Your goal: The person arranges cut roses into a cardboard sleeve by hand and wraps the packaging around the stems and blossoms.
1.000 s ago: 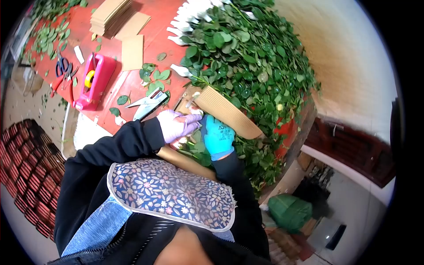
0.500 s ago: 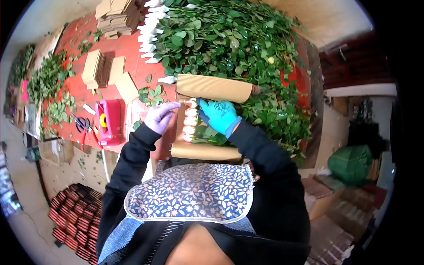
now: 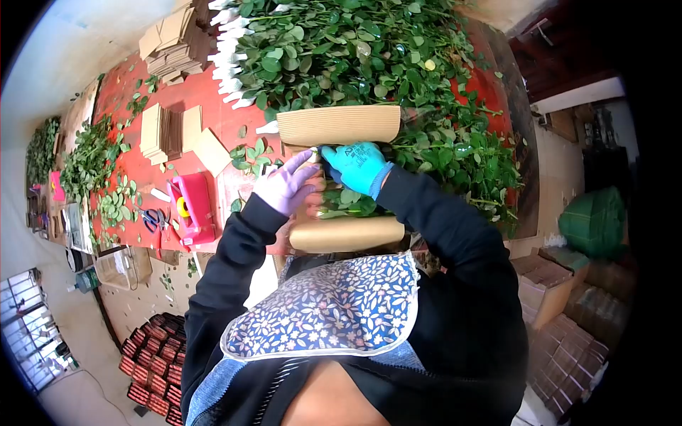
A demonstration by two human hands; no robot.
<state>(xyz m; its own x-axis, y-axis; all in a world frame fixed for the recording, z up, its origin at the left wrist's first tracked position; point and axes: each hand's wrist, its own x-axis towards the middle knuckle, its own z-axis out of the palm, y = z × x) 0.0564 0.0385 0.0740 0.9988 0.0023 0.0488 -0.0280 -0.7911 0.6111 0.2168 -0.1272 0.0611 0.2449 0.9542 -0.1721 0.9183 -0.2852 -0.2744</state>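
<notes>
A row of pale pink roses point(image 3: 313, 201) lies on corrugated cardboard, their heads to the left and leafy stems to the right. The cardboard's far flap point(image 3: 339, 125) and near flap point(image 3: 347, 235) curl up on either side. My left hand point(image 3: 285, 186), in a purple glove, reaches over the heads with fingers stretched out and apart; its fingertips are at the far end of the row. Beside them my right hand point(image 3: 357, 168), in a teal glove with dark blue fingers, is closed around a rose just below its head. Its fingertips are partly hidden.
Behind the cardboard lies a big heap of leafy stems point(image 3: 341, 60) with white-wrapped heads point(image 3: 231, 57). To the left are cardboard pieces point(image 3: 158, 133), a pink box point(image 3: 192, 207) and scissors point(image 3: 155, 220) on the red table point(image 3: 213, 131). A green bundle point(image 3: 593, 221) stands at right.
My left hand has moved right, from beside the rose heads to over them, its fingertips now close to my right hand. My right hand stays at the row's far end. The camera view has shifted slightly.
</notes>
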